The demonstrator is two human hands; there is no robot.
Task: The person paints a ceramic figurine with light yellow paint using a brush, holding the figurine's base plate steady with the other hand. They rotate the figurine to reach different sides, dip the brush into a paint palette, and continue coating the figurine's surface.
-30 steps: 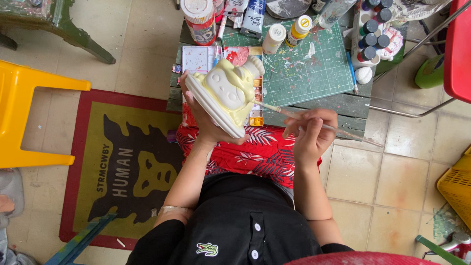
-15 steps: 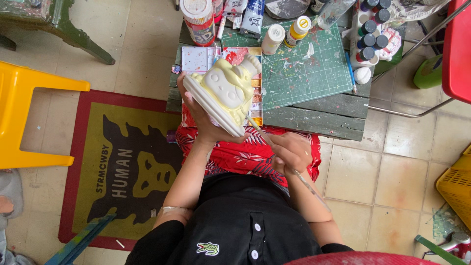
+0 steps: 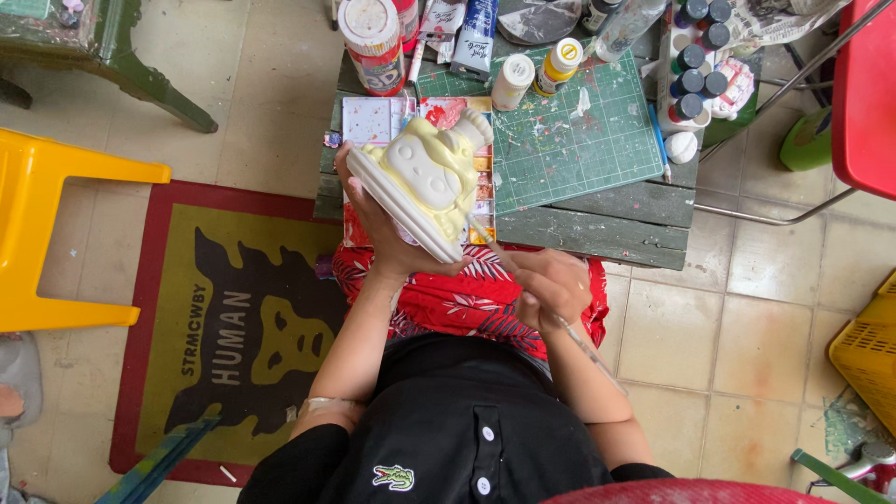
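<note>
left hand (image 3: 378,229) grips cream figurine (image 3: 425,182) from below | long axis tilted | right hand (image 3: 551,285) pinches brush (image 3: 485,235), tip touching figurine's lower right (nearer hand)

A green table (image 3: 597,233) bears a cutting mat (image 3: 579,140) and paint bottles (image 3: 513,82).

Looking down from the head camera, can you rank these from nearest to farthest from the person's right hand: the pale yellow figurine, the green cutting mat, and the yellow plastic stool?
From the right hand:
1. The pale yellow figurine, just up and to its left in the picture, held in the left hand.
2. The green cutting mat, above it on the small table.
3. The yellow plastic stool, far off at the picture's left edge.
</note>
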